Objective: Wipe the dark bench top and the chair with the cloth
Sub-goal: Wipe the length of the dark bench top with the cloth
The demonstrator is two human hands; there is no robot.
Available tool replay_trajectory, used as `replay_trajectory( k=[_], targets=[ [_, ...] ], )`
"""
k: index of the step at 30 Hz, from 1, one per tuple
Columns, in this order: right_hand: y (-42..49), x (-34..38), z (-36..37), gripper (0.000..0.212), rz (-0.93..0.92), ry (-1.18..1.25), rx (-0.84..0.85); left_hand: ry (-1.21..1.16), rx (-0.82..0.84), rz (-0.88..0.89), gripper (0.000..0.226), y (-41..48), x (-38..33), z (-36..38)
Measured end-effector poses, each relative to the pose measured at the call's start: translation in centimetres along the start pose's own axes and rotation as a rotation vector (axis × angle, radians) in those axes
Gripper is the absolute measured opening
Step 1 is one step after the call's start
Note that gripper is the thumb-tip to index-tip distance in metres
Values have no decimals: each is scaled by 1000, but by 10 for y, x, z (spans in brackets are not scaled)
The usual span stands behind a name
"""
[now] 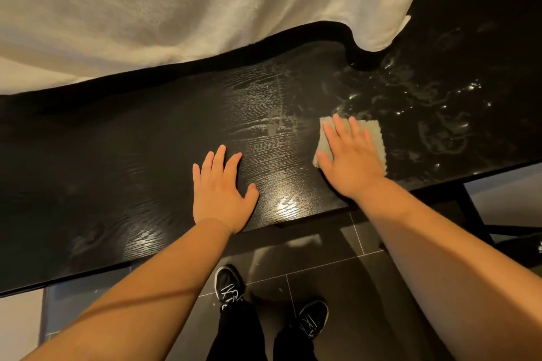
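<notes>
Here right hand (352, 161), fingers straight, presses the squarish cloth (376, 138); left hand (223, 193) flat on bench top (117, 155).

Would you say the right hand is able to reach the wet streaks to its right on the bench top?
Probably yes: the right hand presses the cloth flat beside the wet streaks, and nothing stands on the bench top between them.
</notes>
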State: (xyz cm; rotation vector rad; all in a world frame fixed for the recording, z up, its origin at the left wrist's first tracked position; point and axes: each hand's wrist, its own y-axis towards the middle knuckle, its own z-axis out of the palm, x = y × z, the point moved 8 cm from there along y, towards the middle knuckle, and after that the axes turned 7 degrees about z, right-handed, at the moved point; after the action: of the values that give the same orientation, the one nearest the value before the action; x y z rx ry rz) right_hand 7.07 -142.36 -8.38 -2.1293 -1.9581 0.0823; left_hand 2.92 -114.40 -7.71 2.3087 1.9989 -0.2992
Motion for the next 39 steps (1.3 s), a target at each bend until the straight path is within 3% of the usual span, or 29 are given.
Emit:
replay_trajectory(
  k=[3,7,10,12,15,18,22,26,28,33,35,39],
  targets=[
    [-13,37,5,70,13,36,-4,2,-8,-18,80,0,2,0],
    [-48,112,32,71,-322,-32,38,29,5,-79,81,2,4,1],
    [-45,109,34,70,-480,-35,41,37,12,-95,80,1,5,3],
    [-28,86,26,70,-460,-50,-1,47,23,-92,80,1,6,4],
    [1,54,12,72,-253,-13,0,53,26,-86,78,2,7,4],
    [-1,66,11,72,-100,-8,-41,52,28,-83,79,3,7,6],
    [-32,114,30,69,-322,-3,-18,50,37,-84,82,5,7,6],
    [-23,104,29,70,-540,-24,61,36,24,-82,82,3,7,6],
    [3,77,17,72,-485,-42,42,34,27,-84,81,4,7,6],
    [35,48,1,74,-95,11,34,44,32,-85,80,5,9,7],
    [16,77,8,73,-128,-5,32,41,34,-87,81,4,8,8],
    [-20,122,26,73,-427,-45,94,40,25,-88,82,5,8,6]
  ],
)
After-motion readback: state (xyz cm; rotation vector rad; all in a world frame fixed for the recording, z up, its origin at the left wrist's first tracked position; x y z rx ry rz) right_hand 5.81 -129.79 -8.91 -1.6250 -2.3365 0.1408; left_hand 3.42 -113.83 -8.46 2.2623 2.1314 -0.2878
